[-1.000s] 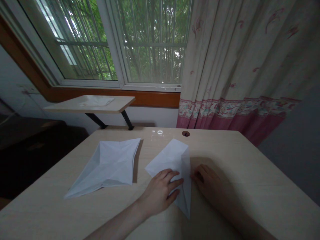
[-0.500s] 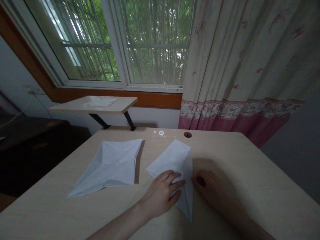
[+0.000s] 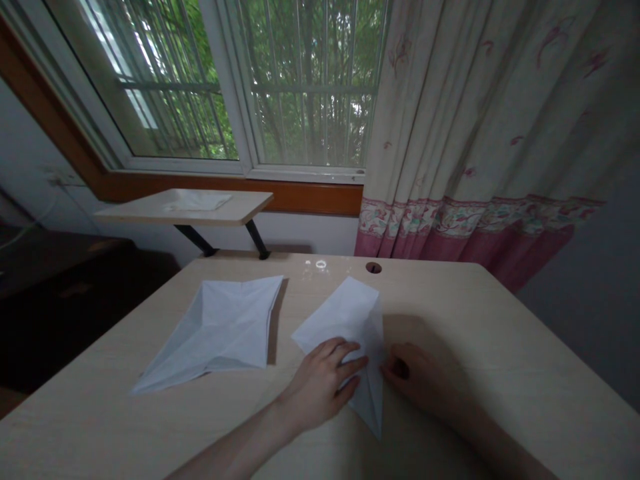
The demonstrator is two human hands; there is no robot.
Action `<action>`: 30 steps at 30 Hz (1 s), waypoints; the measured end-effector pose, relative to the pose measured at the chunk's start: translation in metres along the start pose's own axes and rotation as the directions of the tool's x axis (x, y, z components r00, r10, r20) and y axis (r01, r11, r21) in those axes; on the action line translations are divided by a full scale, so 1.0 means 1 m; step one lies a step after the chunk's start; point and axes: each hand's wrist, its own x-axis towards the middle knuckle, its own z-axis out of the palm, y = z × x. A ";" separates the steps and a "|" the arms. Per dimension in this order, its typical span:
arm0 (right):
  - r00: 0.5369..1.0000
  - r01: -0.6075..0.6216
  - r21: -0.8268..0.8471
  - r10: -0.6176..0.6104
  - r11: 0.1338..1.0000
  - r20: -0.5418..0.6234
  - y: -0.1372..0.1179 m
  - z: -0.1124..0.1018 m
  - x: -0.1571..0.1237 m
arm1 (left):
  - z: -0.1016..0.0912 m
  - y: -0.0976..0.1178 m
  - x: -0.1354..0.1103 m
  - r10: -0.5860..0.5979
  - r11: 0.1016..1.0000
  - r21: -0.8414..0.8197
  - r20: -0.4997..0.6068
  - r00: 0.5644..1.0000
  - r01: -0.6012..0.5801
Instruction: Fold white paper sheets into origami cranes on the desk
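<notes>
A folded sheet of white paper (image 3: 345,313) lies on the desk in front of me, its narrow point towards me and a long fold along its right side. My left hand (image 3: 327,380) rests flat on it, fingers spread and pressing near its middle. At the paper's right edge, my right hand (image 3: 423,380) is curled, thumb and forefinger brought together against the fold. Its other fingers are tucked in and partly in shadow. To the left sits a second folded white paper (image 3: 233,327), larger, with creases meeting at its centre; neither hand touches it.
The pale wooden desk (image 3: 500,333) has a round cable hole (image 3: 373,267) near its back edge. A small raised shelf (image 3: 250,203) at the back left bears a white crumpled sheet (image 3: 197,200). Behind stand a barred window (image 3: 310,93) and a long curtain (image 3: 475,133).
My right hand's thumb and forefinger have shifted slightly along the paper's right edge. My left hand stays put on the paper. The whole view has moved a little.
</notes>
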 end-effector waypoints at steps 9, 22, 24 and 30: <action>0.995 0.024 0.049 -0.028 0.999 0.100 -0.002 -0.003 -0.002 | 0.001 -0.001 0.000 0.009 1.000 0.011 -0.011 1.000 -0.009; 0.983 0.016 0.152 -0.043 0.988 0.176 -0.006 -0.005 -0.008 | 0.004 -0.004 0.001 -0.014 1.000 -0.016 -0.060 0.998 0.013; 0.983 0.016 0.169 -0.047 0.986 0.179 -0.007 -0.006 -0.009 | 0.004 -0.004 0.001 -0.014 1.000 -0.017 -0.061 0.998 0.013; 0.976 0.044 0.197 -0.084 0.979 0.200 -0.012 -0.006 -0.012 | 0.003 -0.004 0.001 -0.016 1.000 -0.013 -0.048 0.999 0.015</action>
